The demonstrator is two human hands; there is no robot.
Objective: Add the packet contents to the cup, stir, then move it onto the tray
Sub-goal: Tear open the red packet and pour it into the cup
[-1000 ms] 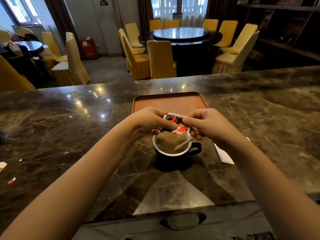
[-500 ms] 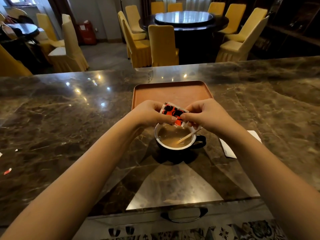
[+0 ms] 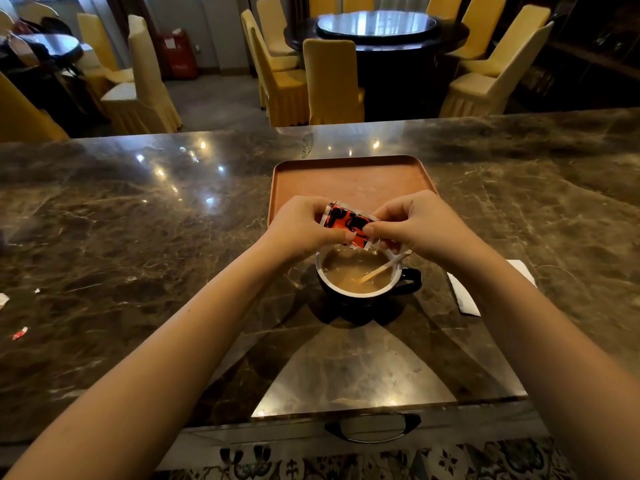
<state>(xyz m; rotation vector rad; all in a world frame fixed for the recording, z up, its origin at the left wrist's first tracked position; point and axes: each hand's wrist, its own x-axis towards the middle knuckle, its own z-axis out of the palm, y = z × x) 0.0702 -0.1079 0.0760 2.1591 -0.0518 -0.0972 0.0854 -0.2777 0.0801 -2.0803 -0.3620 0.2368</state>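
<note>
A dark cup (image 3: 360, 299) with a white inside holds light brown drink and stands on the marble counter. A thin stir stick (image 3: 382, 267) leans in it toward the right rim. Just above the cup's far rim, my left hand (image 3: 301, 226) and my right hand (image 3: 420, 225) pinch a small red, black and white packet (image 3: 348, 223) between them. The packet tilts with its lower right corner over the cup. Behind my hands lies the brown tray (image 3: 349, 174), with nothing on its visible part.
A white paper wrapper (image 3: 462, 296) lies on the counter right of the cup, partly under my right forearm. Small torn scraps (image 3: 20, 333) sit near the left edge. Yellow-covered chairs (image 3: 332, 81) and a round table (image 3: 377, 26) stand beyond the counter.
The packet has tipped a little more upright over the cup while both hands keep hold of it. The view has dropped slightly toward the counter.
</note>
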